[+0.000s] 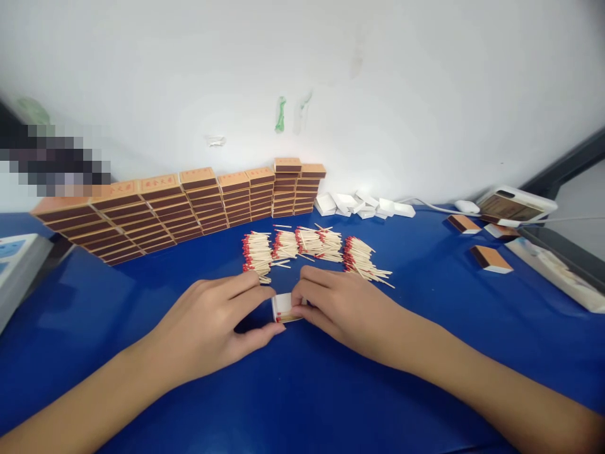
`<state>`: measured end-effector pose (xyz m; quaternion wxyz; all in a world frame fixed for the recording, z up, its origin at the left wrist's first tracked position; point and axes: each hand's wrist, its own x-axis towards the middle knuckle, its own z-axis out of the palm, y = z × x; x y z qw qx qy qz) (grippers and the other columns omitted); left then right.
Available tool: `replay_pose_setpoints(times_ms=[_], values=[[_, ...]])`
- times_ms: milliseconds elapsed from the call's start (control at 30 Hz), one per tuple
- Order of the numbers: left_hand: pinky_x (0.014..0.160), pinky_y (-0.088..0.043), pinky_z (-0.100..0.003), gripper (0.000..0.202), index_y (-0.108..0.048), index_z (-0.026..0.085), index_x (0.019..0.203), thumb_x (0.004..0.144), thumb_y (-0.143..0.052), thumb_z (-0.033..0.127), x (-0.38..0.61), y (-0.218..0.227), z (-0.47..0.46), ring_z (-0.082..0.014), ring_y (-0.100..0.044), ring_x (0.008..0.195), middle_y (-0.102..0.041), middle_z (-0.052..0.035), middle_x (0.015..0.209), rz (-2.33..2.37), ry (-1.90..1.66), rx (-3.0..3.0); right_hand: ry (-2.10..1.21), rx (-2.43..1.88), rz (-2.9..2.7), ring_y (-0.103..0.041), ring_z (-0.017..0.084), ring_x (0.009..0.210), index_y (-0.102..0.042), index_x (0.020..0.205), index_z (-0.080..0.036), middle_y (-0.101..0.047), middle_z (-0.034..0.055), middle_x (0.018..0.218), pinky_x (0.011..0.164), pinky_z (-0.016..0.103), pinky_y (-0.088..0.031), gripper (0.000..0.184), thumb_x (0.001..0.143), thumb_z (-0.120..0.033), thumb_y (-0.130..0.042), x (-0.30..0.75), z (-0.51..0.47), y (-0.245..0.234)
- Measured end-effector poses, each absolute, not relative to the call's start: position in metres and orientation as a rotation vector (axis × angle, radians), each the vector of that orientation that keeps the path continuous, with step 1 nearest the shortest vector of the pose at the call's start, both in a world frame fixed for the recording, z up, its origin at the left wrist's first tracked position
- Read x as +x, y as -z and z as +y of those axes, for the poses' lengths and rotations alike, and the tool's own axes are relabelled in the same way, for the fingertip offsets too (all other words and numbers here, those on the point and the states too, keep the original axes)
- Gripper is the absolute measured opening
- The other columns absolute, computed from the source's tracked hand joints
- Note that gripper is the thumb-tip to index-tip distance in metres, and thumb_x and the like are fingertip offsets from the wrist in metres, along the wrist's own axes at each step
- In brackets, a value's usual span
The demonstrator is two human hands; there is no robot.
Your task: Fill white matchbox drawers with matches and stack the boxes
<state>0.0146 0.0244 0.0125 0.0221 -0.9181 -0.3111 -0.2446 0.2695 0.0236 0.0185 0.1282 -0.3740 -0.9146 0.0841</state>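
Note:
A small white matchbox tray [283, 301] lies on the blue table in front of me, with a few red-headed matches [286, 318] along its near side. My left hand [227, 318] grips the tray's left end between thumb and fingers. Over the tray's right part, my right hand [331, 302] is closed in a pinch at the tail ends of the matches; its fingers hide that end. Just beyond both hands are heaps of loose matches [307, 243], most with their red heads to the left.
Stacked matchboxes [189, 205] form a long row against the white wall. Several white trays [363, 205] are piled right of it. Farther right are loose matchboxes [491, 258], a phone [517, 202], a white cable [435, 207] and a packet [548, 274]. A white box [21, 265] stands at far left.

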Motion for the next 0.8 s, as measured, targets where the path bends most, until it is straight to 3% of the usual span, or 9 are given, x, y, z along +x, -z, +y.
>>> replay_pose_setpoints(times_ms=[233,333,533,800], values=[[0.054,-0.042,-0.028,0.022,-0.072,0.019,0.11,0.1,-0.071,0.039,0.014,-0.013,0.024,-0.0139,-0.064,0.064,-0.068,-0.0011,0.088,-0.952,0.743,-2.917,-0.378,-1.206,-2.322,-0.058,0.016,0.078,-0.07,0.099,-0.02,-0.064,0.0015,0.087,0.069,0.029,-0.041,0.004,0.102,-0.02,-0.067,0.269,0.054,-0.013],[0.055,-0.042,-0.029,0.022,-0.071,0.019,0.111,0.101,-0.07,0.038,0.015,-0.012,0.022,-0.0141,-0.063,0.065,-0.068,-0.0007,0.088,-0.948,0.726,-2.932,-0.34,-1.181,-2.367,-0.06,0.017,0.082,-0.07,0.109,-0.02,-0.066,0.0031,0.094,0.072,0.029,-0.041,0.008,0.103,-0.021,-0.066,0.262,0.068,-0.005],[0.056,-0.044,-0.03,0.022,-0.072,0.02,0.112,0.1,-0.071,0.038,0.014,-0.014,0.021,-0.0147,-0.064,0.067,-0.068,0.0006,0.088,-0.944,0.725,-2.939,-0.356,-1.302,-2.436,-0.062,0.018,0.086,-0.067,0.099,-0.018,-0.069,0.0052,0.1,0.073,0.03,-0.043,0.009,0.105,-0.019,-0.061,0.255,0.069,-0.006],[0.055,-0.045,-0.028,0.024,-0.074,0.019,0.111,0.098,-0.073,0.038,0.01,-0.015,0.023,-0.0134,-0.065,0.066,-0.07,-0.0004,0.092,-1.002,0.74,-2.944,-0.204,-1.544,-2.635,-0.069,0.025,0.096,-0.063,0.108,-0.014,-0.07,0.0139,0.115,0.075,0.034,-0.046,0.014,0.11,-0.022,-0.052,0.257,0.059,-0.018]])
